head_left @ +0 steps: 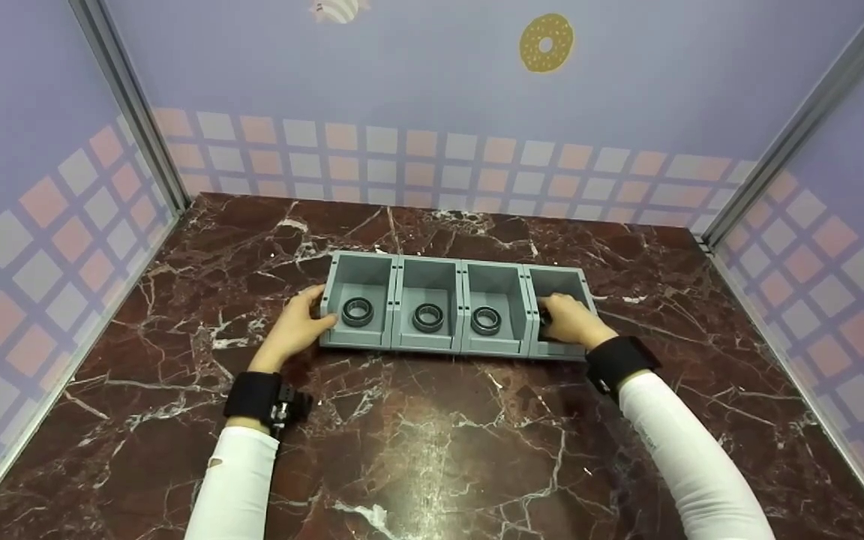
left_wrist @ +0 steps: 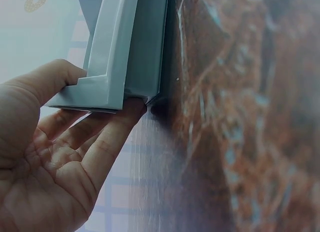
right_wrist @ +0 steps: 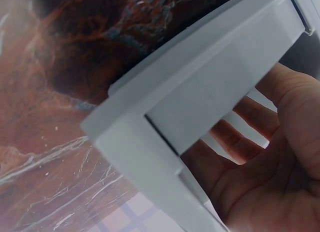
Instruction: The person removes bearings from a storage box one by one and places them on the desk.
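Four grey plastic bins stand joined in a row on the table. My left hand [head_left: 301, 321] grips the outer side of the leftmost bin [head_left: 361, 339], thumb at its rim and fingers along the outside. The left wrist view shows that thumb and those fingers on either side of the bin wall [left_wrist: 105, 57]. Black-and-silver ball bearings lie in the other compartments: one bearing [head_left: 358, 311] at left, another bearing [head_left: 428, 317] beside it, a third bearing [head_left: 486, 320] further right. My right hand [head_left: 571, 319] reaches into the rightmost bin [head_left: 558, 350], fingers curled at a dark, mostly hidden bearing [head_left: 544, 312].
The bins sit toward the back of a dark red marble-patterned table [head_left: 417, 442]. Purple walls with a checkered band [head_left: 458, 169] enclose it at the back and both sides, joined by grey metal corner posts [head_left: 136, 105].
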`<action>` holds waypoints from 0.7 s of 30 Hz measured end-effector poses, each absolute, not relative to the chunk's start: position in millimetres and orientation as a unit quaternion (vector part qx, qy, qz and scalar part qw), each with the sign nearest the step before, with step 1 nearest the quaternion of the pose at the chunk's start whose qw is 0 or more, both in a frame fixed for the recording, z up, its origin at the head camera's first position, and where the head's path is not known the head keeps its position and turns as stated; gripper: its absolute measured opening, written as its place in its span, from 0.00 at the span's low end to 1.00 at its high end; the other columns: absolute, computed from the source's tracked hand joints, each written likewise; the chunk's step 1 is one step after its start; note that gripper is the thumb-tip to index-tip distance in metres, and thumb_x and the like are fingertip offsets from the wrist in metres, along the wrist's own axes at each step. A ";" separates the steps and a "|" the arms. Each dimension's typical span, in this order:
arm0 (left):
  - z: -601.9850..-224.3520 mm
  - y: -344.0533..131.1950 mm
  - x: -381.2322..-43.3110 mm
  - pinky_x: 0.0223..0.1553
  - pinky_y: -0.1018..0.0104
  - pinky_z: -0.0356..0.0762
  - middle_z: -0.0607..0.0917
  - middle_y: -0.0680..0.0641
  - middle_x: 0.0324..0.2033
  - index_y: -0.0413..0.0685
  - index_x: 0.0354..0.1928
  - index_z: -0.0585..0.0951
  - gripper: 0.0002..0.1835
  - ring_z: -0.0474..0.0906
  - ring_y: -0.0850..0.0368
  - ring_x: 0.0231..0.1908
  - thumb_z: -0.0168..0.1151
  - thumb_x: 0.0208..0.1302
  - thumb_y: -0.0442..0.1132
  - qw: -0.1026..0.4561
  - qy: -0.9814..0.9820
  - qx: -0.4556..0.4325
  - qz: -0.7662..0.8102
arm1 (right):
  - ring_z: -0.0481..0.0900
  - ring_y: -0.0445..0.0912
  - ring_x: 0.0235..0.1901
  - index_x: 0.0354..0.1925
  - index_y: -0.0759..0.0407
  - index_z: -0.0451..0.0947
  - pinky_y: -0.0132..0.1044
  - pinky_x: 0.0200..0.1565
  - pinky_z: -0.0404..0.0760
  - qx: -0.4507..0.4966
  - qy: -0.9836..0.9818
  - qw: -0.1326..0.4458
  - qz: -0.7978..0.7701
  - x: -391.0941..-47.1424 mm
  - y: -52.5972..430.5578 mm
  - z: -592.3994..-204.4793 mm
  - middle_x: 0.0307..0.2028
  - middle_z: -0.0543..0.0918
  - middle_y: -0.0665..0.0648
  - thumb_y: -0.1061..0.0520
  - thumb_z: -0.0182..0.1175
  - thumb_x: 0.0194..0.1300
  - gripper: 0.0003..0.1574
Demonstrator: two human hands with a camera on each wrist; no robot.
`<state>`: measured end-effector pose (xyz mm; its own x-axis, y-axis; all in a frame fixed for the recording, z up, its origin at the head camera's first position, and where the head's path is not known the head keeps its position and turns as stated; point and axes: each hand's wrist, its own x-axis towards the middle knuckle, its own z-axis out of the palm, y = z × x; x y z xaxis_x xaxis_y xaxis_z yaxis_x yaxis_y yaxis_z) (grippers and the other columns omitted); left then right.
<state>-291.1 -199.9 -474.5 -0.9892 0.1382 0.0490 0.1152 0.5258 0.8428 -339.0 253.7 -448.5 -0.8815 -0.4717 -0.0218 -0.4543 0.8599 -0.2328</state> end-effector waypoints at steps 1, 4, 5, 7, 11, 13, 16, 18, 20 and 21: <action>-474.3 -200.0 -290.9 0.75 0.40 0.64 0.65 0.25 0.73 0.25 0.76 0.58 0.36 0.67 0.30 0.71 0.56 0.70 0.30 0.013 0.874 0.071 0.480 | 0.82 0.65 0.39 0.34 0.65 0.77 0.61 0.39 0.79 -0.242 0.963 0.038 -0.112 -339.4 253.8 -448.6 0.31 0.81 0.68 0.68 0.64 0.52 0.08; -473.6 -200.0 -290.6 0.77 0.40 0.60 0.63 0.26 0.75 0.26 0.76 0.58 0.36 0.63 0.31 0.74 0.57 0.70 0.31 0.017 0.876 0.066 0.478 | 0.82 0.64 0.38 0.34 0.65 0.77 0.62 0.39 0.80 -0.245 0.962 0.034 -0.114 -339.8 254.1 -449.2 0.31 0.81 0.67 0.68 0.64 0.51 0.08; -473.4 -200.0 -290.6 0.77 0.40 0.60 0.62 0.26 0.75 0.26 0.76 0.58 0.36 0.62 0.31 0.75 0.57 0.70 0.31 0.018 0.876 0.066 0.477 | 0.81 0.64 0.37 0.34 0.65 0.78 0.62 0.39 0.80 -0.246 0.962 0.033 -0.114 -339.9 254.2 -449.4 0.31 0.81 0.67 0.68 0.64 0.51 0.09; -473.2 -199.8 -290.8 0.77 0.40 0.59 0.62 0.26 0.75 0.26 0.76 0.58 0.36 0.61 0.31 0.75 0.56 0.70 0.31 0.020 0.876 0.066 0.477 | 0.81 0.62 0.36 0.34 0.65 0.78 0.61 0.39 0.80 -0.247 0.961 0.034 -0.115 -340.1 254.4 -449.1 0.30 0.81 0.67 0.68 0.63 0.50 0.09; -473.3 -199.1 -291.0 0.77 0.41 0.59 0.62 0.26 0.75 0.27 0.76 0.58 0.36 0.61 0.31 0.75 0.56 0.70 0.31 0.022 0.876 0.064 0.478 | 0.80 0.61 0.37 0.36 0.65 0.79 0.59 0.38 0.78 -0.245 0.962 0.043 -0.115 -340.6 255.4 -448.1 0.32 0.81 0.67 0.68 0.63 0.51 0.10; -473.3 -198.8 -291.0 0.76 0.41 0.62 0.64 0.26 0.74 0.27 0.76 0.59 0.35 0.64 0.32 0.74 0.56 0.70 0.31 0.021 0.874 0.061 0.482 | 0.80 0.61 0.37 0.37 0.66 0.79 0.58 0.39 0.78 -0.243 0.962 0.050 -0.115 -341.2 255.5 -447.2 0.33 0.81 0.68 0.68 0.63 0.51 0.10; -473.5 -198.7 -291.6 0.74 0.41 0.65 0.67 0.26 0.72 0.28 0.76 0.60 0.34 0.69 0.32 0.70 0.57 0.70 0.30 0.015 0.872 0.062 0.485 | 0.81 0.63 0.40 0.41 0.68 0.81 0.58 0.40 0.78 -0.240 0.963 0.056 -0.111 -341.9 255.2 -444.9 0.36 0.83 0.70 0.67 0.63 0.52 0.14; -473.5 -198.7 -291.6 0.74 0.41 0.65 0.67 0.26 0.72 0.27 0.75 0.61 0.34 0.69 0.32 0.70 0.57 0.69 0.30 0.012 0.873 0.062 0.483 | 0.82 0.65 0.44 0.47 0.70 0.82 0.60 0.43 0.80 -0.236 0.964 0.058 -0.111 -342.0 254.7 -442.5 0.41 0.84 0.72 0.67 0.64 0.52 0.21; -473.7 -198.7 -291.5 0.74 0.41 0.66 0.67 0.26 0.72 0.27 0.75 0.61 0.35 0.69 0.31 0.70 0.57 0.69 0.30 0.012 0.874 0.062 0.482 | 0.83 0.68 0.48 0.52 0.72 0.81 0.62 0.48 0.82 -0.232 0.965 0.060 -0.108 -342.1 254.7 -439.9 0.45 0.84 0.74 0.66 0.65 0.53 0.26; -473.8 -198.8 -291.3 0.74 0.41 0.65 0.67 0.26 0.72 0.27 0.75 0.61 0.35 0.69 0.32 0.70 0.57 0.69 0.30 0.012 0.874 0.061 0.482 | 0.82 0.69 0.49 0.53 0.73 0.81 0.62 0.49 0.82 -0.235 0.964 0.059 -0.107 -342.2 254.7 -438.4 0.45 0.84 0.74 0.66 0.66 0.53 0.27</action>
